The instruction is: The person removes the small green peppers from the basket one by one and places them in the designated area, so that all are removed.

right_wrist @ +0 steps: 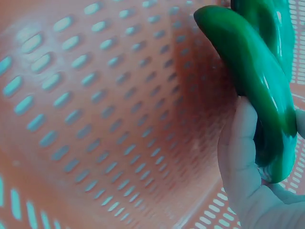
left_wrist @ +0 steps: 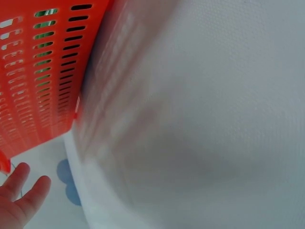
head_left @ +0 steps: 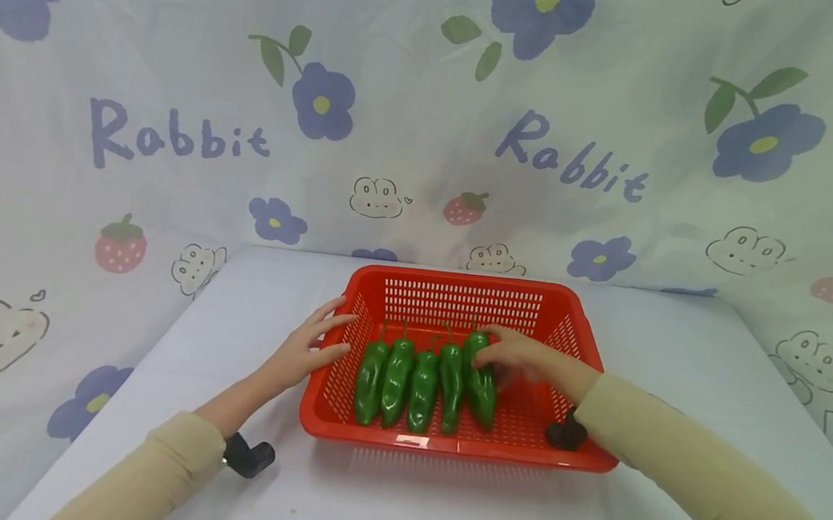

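Note:
A red plastic basket (head_left: 459, 447) holds several green peppers, lined up side by side with their stems toward the back. My right hand (head_left: 516, 355) reaches into it and grips the rightmost green pepper (head_left: 481, 396) near its stem end. In the right wrist view, fingers and thumb close around the thick end of that pepper (right_wrist: 259, 71), whose tip points up and left. My left hand (head_left: 302, 349) rests at the basket's left rim with fingers spread; in the left wrist view two of its fingers (left_wrist: 33, 198) show beside the slotted basket wall (left_wrist: 47, 71).
The basket stands on a white-covered table (head_left: 264, 279). Behind it hangs a white cloth (head_left: 413, 134) printed with flowers, rabbits and strawberries. A black wrist mount (head_left: 249, 455) sits at the left wrist, and another black mount (head_left: 567, 432) overlaps the basket's front right corner.

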`<state>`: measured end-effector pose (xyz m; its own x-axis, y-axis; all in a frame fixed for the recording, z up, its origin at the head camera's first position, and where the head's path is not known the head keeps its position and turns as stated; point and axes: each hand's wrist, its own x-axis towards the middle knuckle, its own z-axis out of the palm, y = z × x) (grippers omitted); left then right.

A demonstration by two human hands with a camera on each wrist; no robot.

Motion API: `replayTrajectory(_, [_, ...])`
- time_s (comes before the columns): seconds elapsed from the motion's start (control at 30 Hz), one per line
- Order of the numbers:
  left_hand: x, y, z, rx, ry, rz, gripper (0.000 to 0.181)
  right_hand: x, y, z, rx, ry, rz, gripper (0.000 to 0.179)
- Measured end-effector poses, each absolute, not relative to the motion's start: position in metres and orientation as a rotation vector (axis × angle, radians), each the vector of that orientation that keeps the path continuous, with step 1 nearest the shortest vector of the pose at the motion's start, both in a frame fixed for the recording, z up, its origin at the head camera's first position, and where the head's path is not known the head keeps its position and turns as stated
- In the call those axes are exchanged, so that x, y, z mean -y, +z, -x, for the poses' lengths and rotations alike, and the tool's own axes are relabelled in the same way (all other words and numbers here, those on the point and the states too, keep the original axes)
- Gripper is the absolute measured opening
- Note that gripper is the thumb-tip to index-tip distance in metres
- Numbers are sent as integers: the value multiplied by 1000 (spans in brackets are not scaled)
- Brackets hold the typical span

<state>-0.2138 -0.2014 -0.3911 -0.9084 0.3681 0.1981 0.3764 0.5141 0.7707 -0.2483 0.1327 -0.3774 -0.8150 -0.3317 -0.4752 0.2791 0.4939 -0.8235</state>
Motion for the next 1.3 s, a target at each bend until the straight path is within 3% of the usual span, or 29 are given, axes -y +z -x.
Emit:
replayTrajectory(0.93, [203, -392, 212, 2702, -1425, 693, 44, -153, -341, 251, -1974, -1744, 163, 64])
replayTrajectory(1.3, [192, -368, 198, 2718, -1431, 683, 44, -165, -318, 239, -1830, -1929, 250, 64])
